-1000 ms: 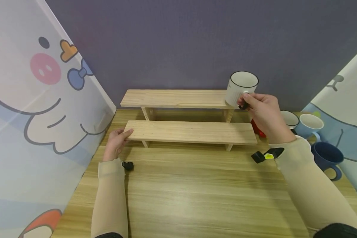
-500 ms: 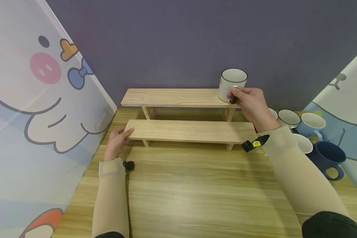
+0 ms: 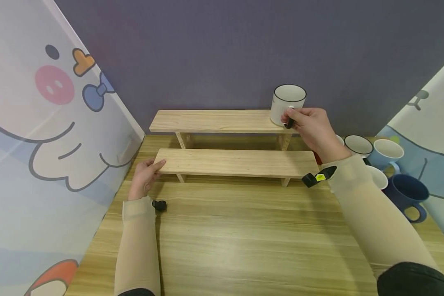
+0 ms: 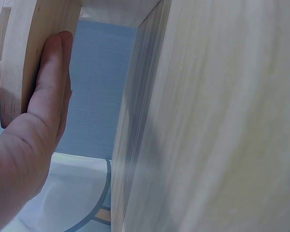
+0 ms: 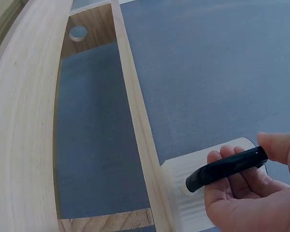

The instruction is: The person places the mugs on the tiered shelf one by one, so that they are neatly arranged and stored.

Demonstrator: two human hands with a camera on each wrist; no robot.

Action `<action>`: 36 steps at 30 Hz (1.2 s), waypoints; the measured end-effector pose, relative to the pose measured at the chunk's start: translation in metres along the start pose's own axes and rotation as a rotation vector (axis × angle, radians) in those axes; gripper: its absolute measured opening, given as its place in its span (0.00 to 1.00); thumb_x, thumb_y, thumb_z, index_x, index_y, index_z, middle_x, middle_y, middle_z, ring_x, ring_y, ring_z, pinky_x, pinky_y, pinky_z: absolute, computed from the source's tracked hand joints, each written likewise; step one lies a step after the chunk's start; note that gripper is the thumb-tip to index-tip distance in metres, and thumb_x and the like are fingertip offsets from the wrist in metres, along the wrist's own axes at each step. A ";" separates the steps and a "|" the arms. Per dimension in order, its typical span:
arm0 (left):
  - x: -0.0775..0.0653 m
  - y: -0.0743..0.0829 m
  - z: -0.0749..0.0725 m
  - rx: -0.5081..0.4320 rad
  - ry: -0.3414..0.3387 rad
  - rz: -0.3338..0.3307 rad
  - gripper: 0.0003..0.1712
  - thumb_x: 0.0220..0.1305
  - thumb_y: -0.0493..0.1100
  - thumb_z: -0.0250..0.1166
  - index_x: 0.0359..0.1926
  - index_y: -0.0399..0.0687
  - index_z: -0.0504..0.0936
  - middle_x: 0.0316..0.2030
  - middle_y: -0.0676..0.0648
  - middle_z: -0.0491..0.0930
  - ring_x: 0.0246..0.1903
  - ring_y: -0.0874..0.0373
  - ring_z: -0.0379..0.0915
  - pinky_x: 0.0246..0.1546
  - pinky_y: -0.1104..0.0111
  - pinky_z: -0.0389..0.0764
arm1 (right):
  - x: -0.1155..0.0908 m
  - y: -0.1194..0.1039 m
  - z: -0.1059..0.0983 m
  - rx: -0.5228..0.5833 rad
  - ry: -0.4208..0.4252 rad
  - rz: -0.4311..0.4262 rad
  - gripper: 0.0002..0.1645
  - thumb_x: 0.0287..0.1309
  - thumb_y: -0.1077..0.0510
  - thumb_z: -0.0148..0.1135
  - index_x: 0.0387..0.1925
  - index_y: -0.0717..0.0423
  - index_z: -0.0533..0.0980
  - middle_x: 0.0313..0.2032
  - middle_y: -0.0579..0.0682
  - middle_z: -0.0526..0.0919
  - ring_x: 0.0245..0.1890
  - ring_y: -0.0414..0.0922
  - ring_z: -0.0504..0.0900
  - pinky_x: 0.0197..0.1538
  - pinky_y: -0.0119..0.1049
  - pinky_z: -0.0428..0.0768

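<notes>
A two-tier wooden rack stands against the back wall, with an upper board (image 3: pixel 211 121) and a lower board (image 3: pixel 240 163). At the upper board's right end is a white ribbed mug (image 3: pixel 279 106) with a black rim. My right hand (image 3: pixel 313 128) holds this mug upright by its black handle (image 5: pixel 224 167); in the right wrist view the mug's base meets the board's edge. My left hand (image 3: pixel 143 177) grips the lower board's left end, thumb on top. From the left wrist, its fingers (image 4: pixel 49 84) lie along the board's underside.
Beyond my right forearm several mugs crowd the table's right side: a white one with a black rim (image 3: pixel 359 144), a light blue one (image 3: pixel 387 150), a dark blue one (image 3: pixel 407 193) and another white one (image 3: pixel 377 176). Cartoon-printed panels (image 3: pixel 59 135) flank both sides.
My right hand has carried the mug leftward onto the upper board's right end, and over the last half second barely moved. My left hand has kept its grip on the lower board.
</notes>
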State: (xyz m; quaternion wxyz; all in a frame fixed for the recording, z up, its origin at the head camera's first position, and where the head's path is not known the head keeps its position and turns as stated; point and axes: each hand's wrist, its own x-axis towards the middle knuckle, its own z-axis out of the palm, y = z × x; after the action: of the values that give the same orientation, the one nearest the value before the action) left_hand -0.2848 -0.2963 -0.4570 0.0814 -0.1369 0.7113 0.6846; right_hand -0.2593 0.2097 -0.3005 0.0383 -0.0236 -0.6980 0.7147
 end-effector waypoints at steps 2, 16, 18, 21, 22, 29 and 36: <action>0.000 0.000 0.000 -0.009 0.001 0.000 0.43 0.67 0.51 0.72 0.71 0.32 0.65 0.31 0.50 0.78 0.17 0.66 0.67 0.11 0.74 0.63 | -0.001 -0.001 -0.001 -0.070 0.018 0.009 0.23 0.69 0.50 0.66 0.47 0.69 0.83 0.44 0.54 0.83 0.49 0.47 0.76 0.54 0.38 0.74; -0.002 -0.002 0.005 -0.044 0.019 0.003 0.47 0.68 0.48 0.72 0.74 0.28 0.58 0.43 0.45 0.74 0.28 0.65 0.72 0.32 0.75 0.79 | -0.030 0.006 -0.033 -0.400 0.077 -0.102 0.35 0.67 0.38 0.65 0.59 0.63 0.79 0.51 0.50 0.83 0.51 0.45 0.81 0.55 0.35 0.77; -0.001 -0.002 0.004 -0.040 0.022 0.000 0.48 0.68 0.49 0.72 0.74 0.29 0.57 0.44 0.45 0.74 0.27 0.66 0.72 0.31 0.75 0.78 | -0.037 0.006 -0.040 -0.408 0.092 -0.111 0.33 0.67 0.39 0.66 0.58 0.63 0.80 0.48 0.49 0.85 0.49 0.45 0.81 0.56 0.34 0.77; -0.002 -0.002 0.004 -0.038 0.018 0.002 0.49 0.68 0.49 0.72 0.76 0.30 0.54 0.44 0.45 0.74 0.27 0.65 0.71 0.31 0.75 0.78 | -0.050 0.006 -0.051 -0.425 0.110 -0.097 0.34 0.66 0.39 0.66 0.61 0.60 0.78 0.48 0.47 0.86 0.50 0.46 0.80 0.60 0.37 0.74; -0.002 -0.001 0.004 -0.043 0.016 0.002 0.48 0.68 0.49 0.72 0.75 0.29 0.55 0.44 0.45 0.74 0.27 0.65 0.71 0.31 0.75 0.78 | -0.054 0.006 -0.054 -0.439 0.122 -0.087 0.34 0.66 0.38 0.66 0.62 0.59 0.78 0.48 0.46 0.86 0.49 0.46 0.79 0.59 0.37 0.73; -0.013 0.012 0.007 -0.047 -0.018 -0.024 0.44 0.71 0.44 0.68 0.75 0.28 0.55 0.41 0.45 0.74 0.26 0.64 0.71 0.32 0.73 0.79 | -0.082 0.013 -0.082 -0.469 0.187 -0.053 0.34 0.66 0.38 0.65 0.65 0.53 0.76 0.52 0.40 0.82 0.51 0.41 0.77 0.47 0.25 0.74; -0.022 0.020 0.010 -0.033 -0.024 -0.027 0.46 0.72 0.42 0.66 0.76 0.27 0.50 0.44 0.44 0.72 0.27 0.64 0.71 0.35 0.73 0.80 | -0.111 0.020 -0.109 -0.526 0.247 -0.030 0.32 0.67 0.39 0.65 0.67 0.47 0.76 0.55 0.38 0.80 0.57 0.38 0.70 0.56 0.28 0.68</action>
State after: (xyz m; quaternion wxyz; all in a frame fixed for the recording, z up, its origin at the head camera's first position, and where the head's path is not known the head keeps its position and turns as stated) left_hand -0.2703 -0.2842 -0.4320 0.0969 -0.1397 0.6971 0.6965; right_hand -0.1396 0.3081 -0.3256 0.1261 -0.1091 -0.8496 0.5004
